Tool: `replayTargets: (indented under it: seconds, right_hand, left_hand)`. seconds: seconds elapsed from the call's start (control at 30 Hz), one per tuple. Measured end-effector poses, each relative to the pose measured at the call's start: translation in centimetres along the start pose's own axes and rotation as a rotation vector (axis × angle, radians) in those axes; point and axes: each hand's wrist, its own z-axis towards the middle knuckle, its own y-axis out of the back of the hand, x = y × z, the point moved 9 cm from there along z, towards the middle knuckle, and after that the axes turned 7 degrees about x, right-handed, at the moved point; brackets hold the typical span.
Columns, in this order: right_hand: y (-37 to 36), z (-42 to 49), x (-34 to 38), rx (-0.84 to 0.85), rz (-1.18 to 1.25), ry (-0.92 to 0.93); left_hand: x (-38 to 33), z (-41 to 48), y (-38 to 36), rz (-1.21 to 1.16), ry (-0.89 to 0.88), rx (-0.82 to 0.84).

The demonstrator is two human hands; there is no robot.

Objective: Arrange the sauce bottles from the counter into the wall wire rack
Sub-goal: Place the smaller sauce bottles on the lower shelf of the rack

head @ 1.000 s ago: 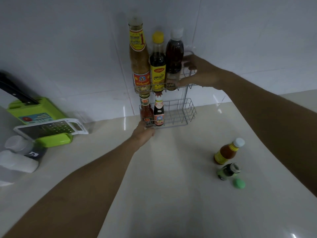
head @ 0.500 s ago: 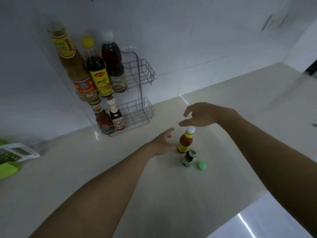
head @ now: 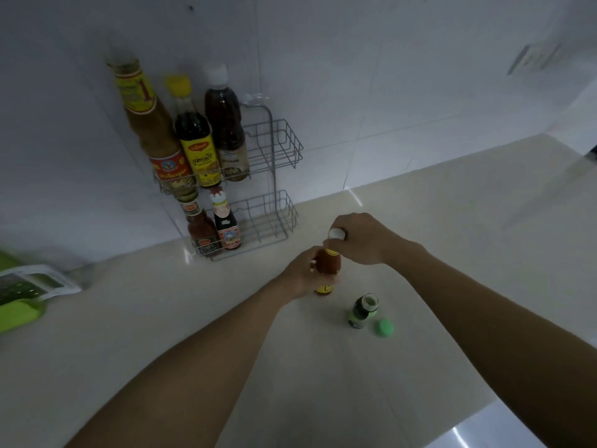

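A two-tier wire rack (head: 284, 147) hangs on the white wall. Its top tier holds three tall bottles (head: 197, 147) at the left; two small bottles (head: 227, 231) stand in the lower tier, also at the left. On the counter, an orange-red sauce bottle (head: 329, 265) with a white cap and yellow label stands upright. My left hand (head: 302, 274) grips its body. My right hand (head: 361, 239) is closed on its white cap from above. A small dark green bottle (head: 361, 310) stands open to the right, its green cap (head: 383, 327) lying beside it.
A green and white grater box (head: 22, 295) lies at the counter's left edge. The beige counter (head: 193, 318) runs to a corner at the right, and a wall socket (head: 533, 58) sits high on the right wall.
Both hands came together from above the orange-red bottle and took hold of it, the left on the body and the right on the cap. The view shifted slightly.
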Motion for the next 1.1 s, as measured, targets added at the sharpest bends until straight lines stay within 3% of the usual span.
replayTargets:
  seconds: [0.13,0.3,0.4,0.5,0.6,0.7,0.8,0.9,1.0,1.1]
  right_hand:
    - [2.7,1.8,6.3,-0.047,0.009,0.15]
    - [3.4,3.9,12.5,-0.21,-0.242,0.264]
    - [1.4,6.2,13.3,-0.088,-0.392,0.159]
    - [0.2,7.0,14.2,0.113,-0.502,0.075]
    - [0.1,7.1,15.3,0.107,-0.419,0.14]
    - [-0.2,6.8,15.3,-0.037,-0.473,0.19]
    - [-1.4,6.9,13.7,0.128,-0.486,0.063]
    - [-1.5,6.9,14.0,0.27,-0.358,0.145]
    - [-1.1,6.9,14.7,0.127,-0.211,0.261]
    - [-2.0,7.4,12.9,0.03,-0.19,0.133]
  left_hand:
    - [-1.0,-2.7,5.1,-0.103,-0.036,-0.108]
    - [-1.5,-6.3,7.2,-0.292,-0.053,-0.11]
    - [0.4,-7.9,8.2,-0.312,-0.013,-0.275]
    - [2.1,-8.9,8.2,-0.355,0.058,-0.216]
    - [2.4,-9.2,7.6,-0.398,0.104,-0.089]
    - [2.1,-9.6,9.1,-0.3,0.091,-0.272]
    - [2.4,-9.7,7.9,-0.243,0.126,-0.133]
    - [2.7,-9.9,7.1,-0.318,0.119,-0.083]
    - [2.5,-10.0,8.2,-0.334,0.08,-0.226]
    - [2.3,-10.4,8.5,-0.24,0.091,-0.253]
